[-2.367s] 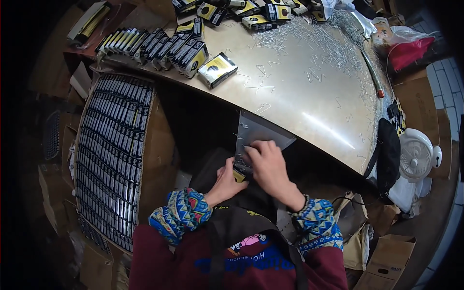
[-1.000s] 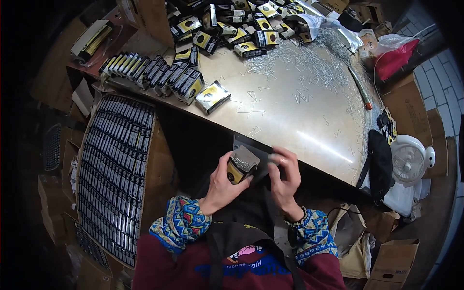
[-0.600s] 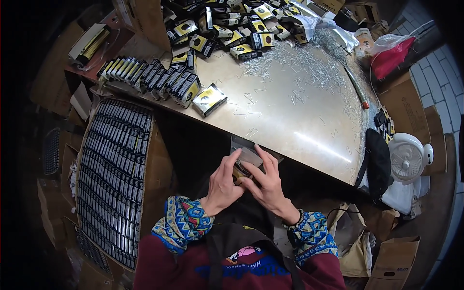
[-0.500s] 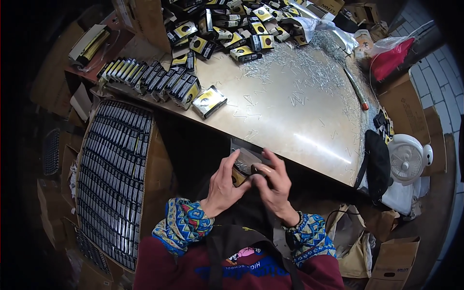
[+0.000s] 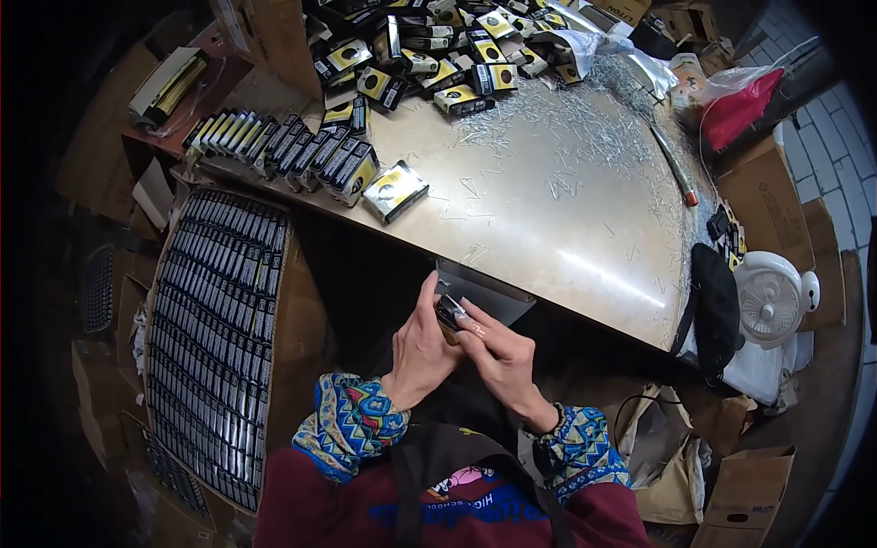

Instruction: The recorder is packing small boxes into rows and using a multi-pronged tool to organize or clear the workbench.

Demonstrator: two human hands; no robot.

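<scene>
Got my left hand point(image 5: 422, 352) curled round a box point(image 5: 448, 313), right hand point(image 5: 505, 363) pinching its top, bench point(image 5: 530, 219) at 1 o'clock.

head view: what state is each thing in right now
Small box, held, partly covered by fingers
Left hand, gripping it
Right hand, touching it
Wire pieces, loosely scattered
Lone box, lying flat
Large carton, open, filled
White fan, running or not unclear

Maroon top point(image 5: 361, 507), blue patterned oversleeves point(image 5: 352, 426)

The held box point(image 5: 447, 311) looks glossy, the tabletop point(image 5: 539, 237) smooth, the wires point(image 5: 585, 121) metallic.
</scene>
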